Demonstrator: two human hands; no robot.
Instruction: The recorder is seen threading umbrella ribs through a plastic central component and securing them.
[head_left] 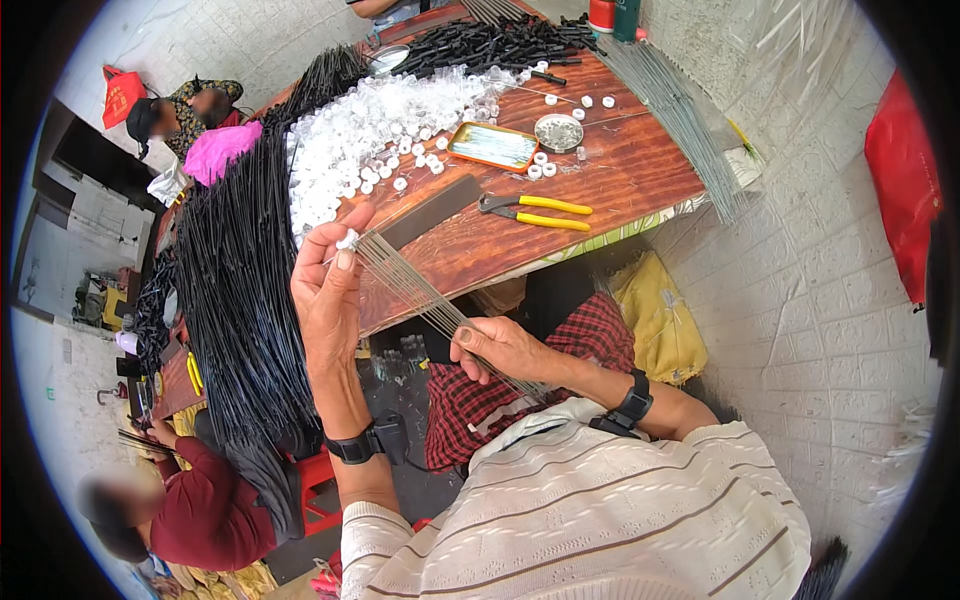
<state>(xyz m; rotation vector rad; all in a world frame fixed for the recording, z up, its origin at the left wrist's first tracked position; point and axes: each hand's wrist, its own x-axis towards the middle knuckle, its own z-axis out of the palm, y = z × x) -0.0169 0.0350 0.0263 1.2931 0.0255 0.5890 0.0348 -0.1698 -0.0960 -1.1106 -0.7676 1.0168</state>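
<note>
Head view: thin rods (415, 288) are gripped by right hand (500, 348); small white piece (348, 240) is pinched by left hand (333, 278); rods might be scattered by loosened fingers.

Left hand (330, 275) pinches, raised left of centre; forearm (338, 385) near-upright. Right hand (503, 347) curls lower, mid-frame; forearm (588, 378) slants from lower right.

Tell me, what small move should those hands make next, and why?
Perhaps the left hand should nudge the small white piece onto a rod end: it pinches that piece beside the tips of the thin metal rods, while the right hand grips them lower down.
</note>
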